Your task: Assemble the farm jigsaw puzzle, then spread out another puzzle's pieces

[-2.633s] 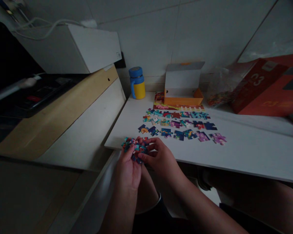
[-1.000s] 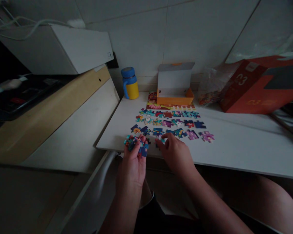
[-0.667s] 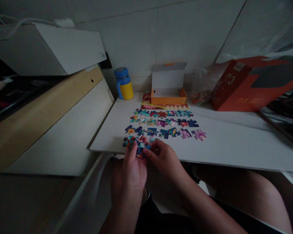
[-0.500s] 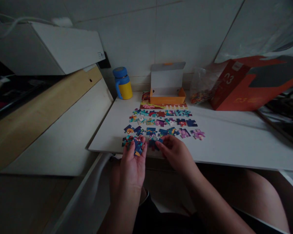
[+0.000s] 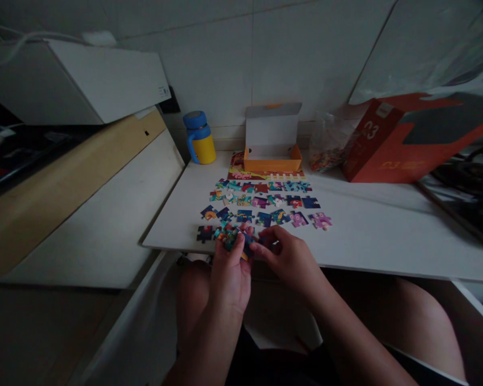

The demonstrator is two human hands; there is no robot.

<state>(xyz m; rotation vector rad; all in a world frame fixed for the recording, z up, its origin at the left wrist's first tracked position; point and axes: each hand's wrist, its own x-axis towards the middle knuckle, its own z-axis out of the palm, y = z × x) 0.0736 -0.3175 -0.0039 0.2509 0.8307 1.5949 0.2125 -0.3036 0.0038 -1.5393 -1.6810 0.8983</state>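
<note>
My left hand (image 5: 231, 273) is closed around a small stack of jigsaw puzzle pieces (image 5: 228, 236), palm up, thumb lying on top. The uppermost piece is dark blue with a bit of orange at its lower edge. Right beside it, my right hand (image 5: 284, 252) pinches thumb and forefinger at a dark puzzle piece (image 5: 261, 240) by the stack's right side; the fingers hide most of it. Beyond both hands, loose puzzle pieces (image 5: 244, 216) lie in rows on the white table (image 5: 370, 230). One dark piece (image 5: 205, 234) with red on it lies left of my left hand.
Behind the rows an open orange box (image 5: 272, 164) stands on a printed picture sheet (image 5: 241, 175). A blue and yellow mug (image 5: 201, 140) is at the back left. To the right are a clear bag of pieces (image 5: 328, 155) and a large red box (image 5: 380, 150).
My left hand has moved right with its stack, close against my right hand, uncovering the dark piece at the front left. The right hand's fingers now meet the stack's edge.
</note>
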